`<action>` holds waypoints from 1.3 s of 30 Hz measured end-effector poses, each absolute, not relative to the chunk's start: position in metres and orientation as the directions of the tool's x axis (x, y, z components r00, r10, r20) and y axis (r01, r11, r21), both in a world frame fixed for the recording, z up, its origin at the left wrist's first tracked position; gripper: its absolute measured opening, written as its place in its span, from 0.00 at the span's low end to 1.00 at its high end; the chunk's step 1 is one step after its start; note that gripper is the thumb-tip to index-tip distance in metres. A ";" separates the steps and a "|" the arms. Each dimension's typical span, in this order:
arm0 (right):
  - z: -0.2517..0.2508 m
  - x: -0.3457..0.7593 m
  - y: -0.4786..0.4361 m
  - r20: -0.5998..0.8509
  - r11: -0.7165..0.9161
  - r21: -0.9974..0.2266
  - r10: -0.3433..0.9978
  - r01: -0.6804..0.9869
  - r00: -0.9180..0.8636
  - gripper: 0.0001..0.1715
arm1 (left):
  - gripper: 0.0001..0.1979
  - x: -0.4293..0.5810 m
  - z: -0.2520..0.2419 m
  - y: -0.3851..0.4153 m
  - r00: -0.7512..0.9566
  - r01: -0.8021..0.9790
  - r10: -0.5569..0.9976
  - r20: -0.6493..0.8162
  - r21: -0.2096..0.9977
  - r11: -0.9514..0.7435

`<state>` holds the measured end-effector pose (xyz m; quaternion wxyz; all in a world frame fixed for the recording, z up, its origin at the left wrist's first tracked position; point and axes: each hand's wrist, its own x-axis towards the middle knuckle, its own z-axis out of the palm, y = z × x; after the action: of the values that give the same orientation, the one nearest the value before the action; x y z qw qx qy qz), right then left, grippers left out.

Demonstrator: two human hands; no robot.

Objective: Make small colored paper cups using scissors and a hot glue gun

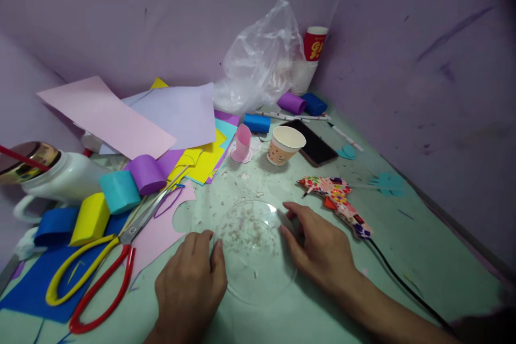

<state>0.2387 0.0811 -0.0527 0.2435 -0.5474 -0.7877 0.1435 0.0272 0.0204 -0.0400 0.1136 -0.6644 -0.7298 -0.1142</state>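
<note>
A round clear plastic disc (258,274), scattered with greyish specks, lies flat on the green tabletop right in front of me. My left hand (191,277) is at its left edge, fingers curled and thumb against the rim. At the right edge, my right hand (316,244) has its thumb and bent fingers on the rim; the undersides of both hands are hidden. Just beyond the disc stand a small pink paper tube (243,141) on a round base and a cream paper cup (285,145). A floral-patterned hot glue gun (341,201) lies beyond my right hand.
Red-and-yellow-handled scissors (128,236), coloured paper rolls (120,192) and a white mug (80,180) crowd the left. Paper sheets (169,113), a plastic bag (258,59) and stacked cups (308,59) are at the back. A phone (318,148) lies behind the cup. The glue gun's cord (399,279) runs right.
</note>
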 end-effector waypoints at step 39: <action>-0.025 0.254 0.086 -0.189 -0.238 -0.969 0.893 -0.072 -0.409 0.26 | 0.03 0.038 -0.003 0.010 -0.606 0.325 0.772 0.191 0.945 0.022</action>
<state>0.2538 0.0858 -0.0253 0.3586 -0.4083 -0.5023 0.6726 0.0378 0.0099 -0.0027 -0.1944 -0.3989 -0.6878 -0.5744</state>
